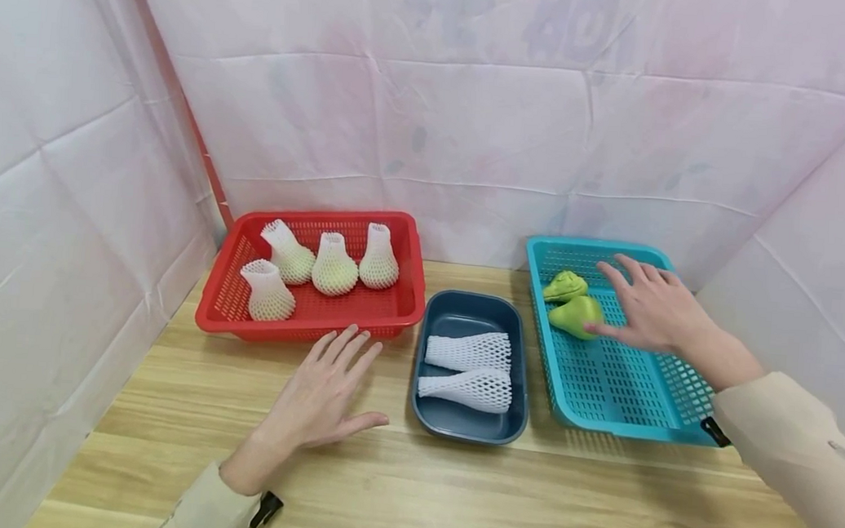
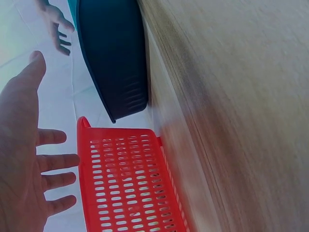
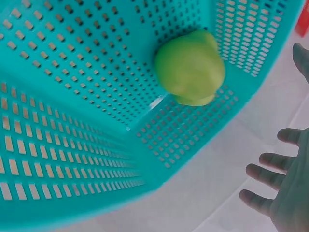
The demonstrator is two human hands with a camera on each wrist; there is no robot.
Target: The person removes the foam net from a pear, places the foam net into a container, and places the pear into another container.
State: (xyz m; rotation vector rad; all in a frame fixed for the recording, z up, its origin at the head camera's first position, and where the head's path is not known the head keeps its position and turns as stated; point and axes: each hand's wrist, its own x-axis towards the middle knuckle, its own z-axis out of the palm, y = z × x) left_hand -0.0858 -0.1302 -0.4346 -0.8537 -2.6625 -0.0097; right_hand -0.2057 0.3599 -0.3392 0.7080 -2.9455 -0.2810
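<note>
My right hand (image 1: 655, 309) hovers with spread fingers over the teal basket (image 1: 605, 395), holding nothing. Below its thumb lies a smooth green pear (image 1: 577, 316), beside a lumpy, creased green fruit (image 1: 565, 286) whose kind I cannot tell. The right wrist view shows green fruit (image 3: 190, 67) in the basket, apart from the fingers. My left hand (image 1: 321, 396), its fingers straight and spread, is just in front of the red basket (image 1: 315, 322) and grips nothing. Inside that basket are several pale green pear-shaped fruits (image 1: 334, 274) in white foam nets.
Between the baskets stands a dark blue tray (image 1: 448, 424) with two white foam nets, a rear one (image 1: 469, 351) and a front one (image 1: 468, 388). All stand on a wooden table (image 1: 406, 500). Pale patterned cloth (image 1: 476, 129) hangs behind and on both sides.
</note>
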